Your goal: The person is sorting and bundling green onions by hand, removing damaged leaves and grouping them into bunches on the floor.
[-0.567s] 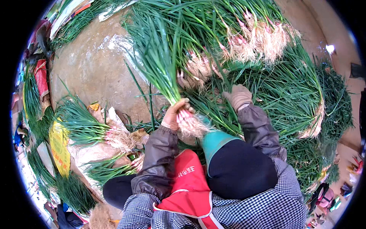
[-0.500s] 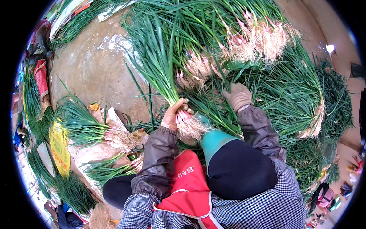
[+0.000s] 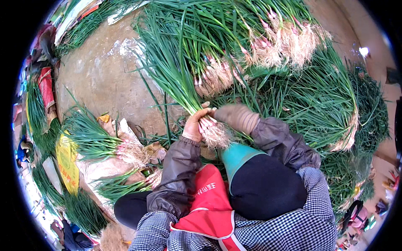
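My gloved left hand (image 3: 196, 126) is closed around a bunch of spring onions (image 3: 178, 90), just above the pink bulbs. The green leaves slant away to the far left, and the pale roots hang toward my knee. Close beside it, my gloved right hand (image 3: 235, 117) reaches in at the stems from the right. Motion smears its fingers, so whether it grips anything is unclear. Ahead lies a pile of spring onions with bulbs and roots (image 3: 289, 44) turned toward the right.
A smaller spring onion bunch (image 3: 98, 140) rests on sacking at the left, by a yellow printed bag (image 3: 67, 163). More spring onions (image 3: 310, 108) spread over the right side. Bare concrete floor (image 3: 96, 75) shows at the far left. A teal boot (image 3: 238, 157) stands below my hands.
My right hand has come left from the loose leaves to beside my left hand. The held bunch has shifted slightly right and tilted a little more.
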Motion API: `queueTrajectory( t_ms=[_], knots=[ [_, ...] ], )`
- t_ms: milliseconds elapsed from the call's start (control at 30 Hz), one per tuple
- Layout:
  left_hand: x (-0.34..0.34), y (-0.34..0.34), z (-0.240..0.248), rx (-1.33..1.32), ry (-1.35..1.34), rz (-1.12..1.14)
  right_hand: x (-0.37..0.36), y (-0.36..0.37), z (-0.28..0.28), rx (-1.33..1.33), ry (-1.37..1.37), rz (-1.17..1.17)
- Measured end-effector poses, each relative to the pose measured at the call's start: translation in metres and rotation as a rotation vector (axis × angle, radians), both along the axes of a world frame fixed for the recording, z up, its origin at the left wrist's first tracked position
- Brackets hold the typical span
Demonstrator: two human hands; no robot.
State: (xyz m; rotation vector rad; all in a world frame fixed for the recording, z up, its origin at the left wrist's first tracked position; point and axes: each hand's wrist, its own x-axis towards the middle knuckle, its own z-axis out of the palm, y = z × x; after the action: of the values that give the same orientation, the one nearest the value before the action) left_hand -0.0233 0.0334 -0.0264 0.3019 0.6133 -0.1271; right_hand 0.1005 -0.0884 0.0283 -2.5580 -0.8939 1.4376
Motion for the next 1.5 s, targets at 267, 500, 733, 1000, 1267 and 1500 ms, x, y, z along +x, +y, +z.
queueTrajectory(
  t_ms=[267,500,733,1000,1267,1500],
  knots=[
    [0.017,-0.012,0.043,0.036,-0.118,0.018,0.103,-0.038,-0.049,0.076,-0.415,-0.262],
    [0.019,-0.013,0.032,-0.038,-0.112,0.041,0.049,-0.051,-0.015,0.494,-0.572,-0.392],
    [0.014,-0.010,0.027,-0.153,-0.185,0.007,0.089,-0.045,-0.047,0.372,-0.608,-0.431],
    [0.027,-0.020,0.044,0.035,-0.013,-0.049,-0.008,-0.051,0.034,0.347,-0.284,0.291],
    [0.023,-0.027,0.034,0.056,0.063,-0.114,0.032,0.002,-0.046,0.567,0.005,-0.359],
    [0.025,-0.033,0.057,0.151,0.056,-0.061,0.045,-0.024,-0.018,-0.097,-0.272,-0.004]
  ],
)
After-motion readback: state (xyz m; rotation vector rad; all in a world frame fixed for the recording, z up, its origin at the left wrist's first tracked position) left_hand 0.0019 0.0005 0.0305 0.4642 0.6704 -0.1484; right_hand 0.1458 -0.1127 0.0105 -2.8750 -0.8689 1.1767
